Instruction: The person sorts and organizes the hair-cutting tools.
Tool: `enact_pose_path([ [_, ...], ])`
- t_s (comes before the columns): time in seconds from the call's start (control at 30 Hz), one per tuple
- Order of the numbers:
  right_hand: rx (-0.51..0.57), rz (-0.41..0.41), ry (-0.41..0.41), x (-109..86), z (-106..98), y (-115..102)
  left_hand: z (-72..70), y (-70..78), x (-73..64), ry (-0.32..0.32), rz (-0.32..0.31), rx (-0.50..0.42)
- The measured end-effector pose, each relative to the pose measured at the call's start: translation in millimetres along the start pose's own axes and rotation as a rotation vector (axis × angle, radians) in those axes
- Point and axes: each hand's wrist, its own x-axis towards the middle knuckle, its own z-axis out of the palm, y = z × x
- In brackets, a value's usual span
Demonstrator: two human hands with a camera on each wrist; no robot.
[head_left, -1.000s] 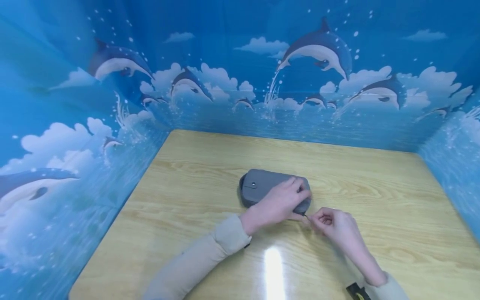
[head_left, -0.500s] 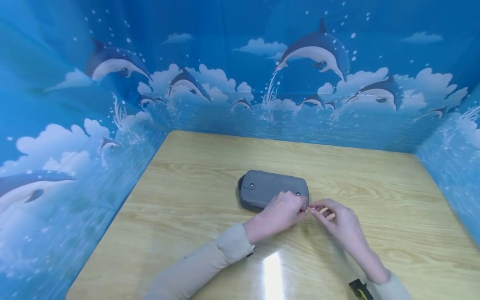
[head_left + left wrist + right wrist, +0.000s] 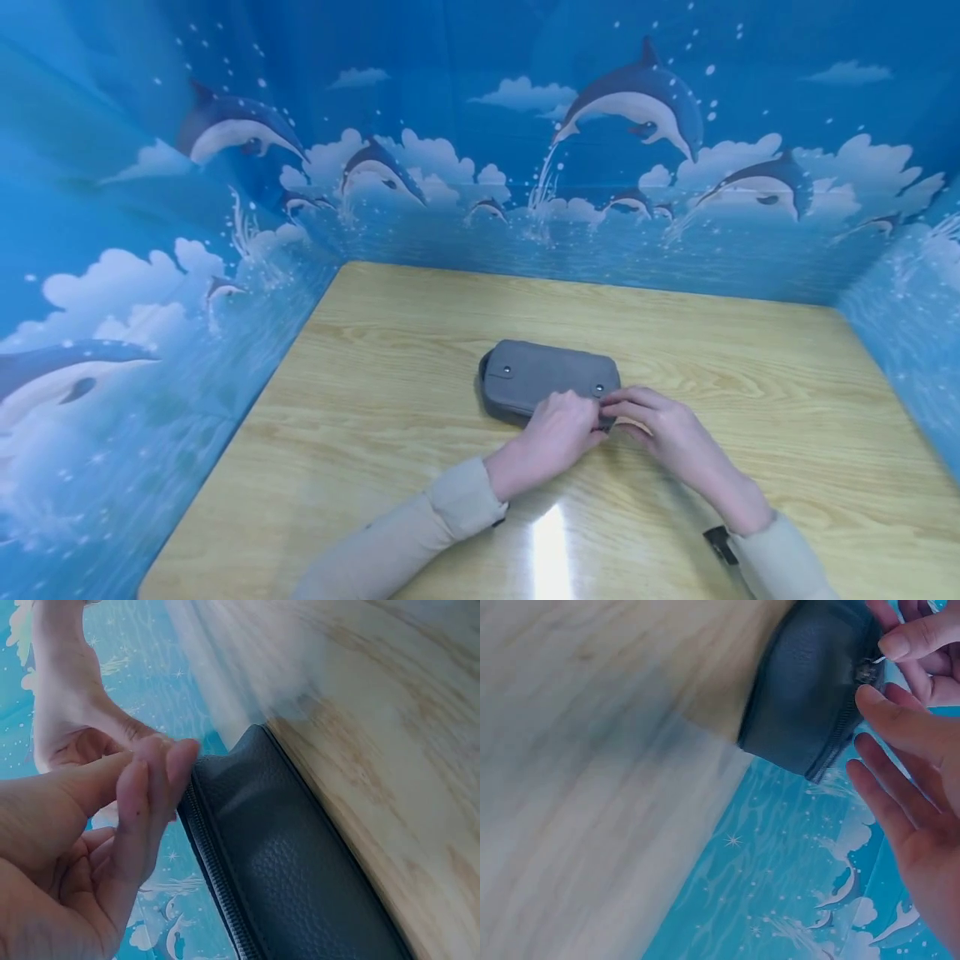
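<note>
A grey leather-look zip pouch (image 3: 551, 371) with two metal snaps lies on the table. My left hand (image 3: 558, 429) is at its near edge; in the right wrist view its thumb (image 3: 895, 646) and finger pinch a small light-coloured zipper pull (image 3: 880, 659). The slider (image 3: 866, 673) sits on the zipper (image 3: 214, 866) just beside that pinch. My right hand (image 3: 671, 433) is at the pouch's near right corner, its fingers fairly straight and its thumb tip (image 3: 868, 697) right at the zipper edge. In the left wrist view, the left fingers partly hide the right hand (image 3: 82, 712).
The pouch rests on a wood-grain table (image 3: 420, 325). Blue dolphin-print curtains (image 3: 465, 125) close in the back and both sides. A bright light reflection (image 3: 551, 550) shows on the tabletop near the front.
The left hand has come off the pouch's top to its near edge, baring the right snap. The right hand has moved left and up from the small pull onto the corner.
</note>
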Motion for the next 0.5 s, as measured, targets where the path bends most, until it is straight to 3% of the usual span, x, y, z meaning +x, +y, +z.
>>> enact_pose_path([
  [0.17, -0.017, 0.005, -0.021, -0.7, 4.0, 1.1, 2.8, 1.3, -1.3, 0.000, -0.035, 0.038],
  [0.33, -0.043, 0.030, -0.063, 2.2, 6.4, 1.9, 4.7, 3.1, -2.1, 0.040, 0.003, 0.076],
  [0.5, -0.077, 0.040, -0.054, 2.6, 8.4, 4.8, 5.3, 4.3, -2.0, 0.035, 0.007, 0.039],
])
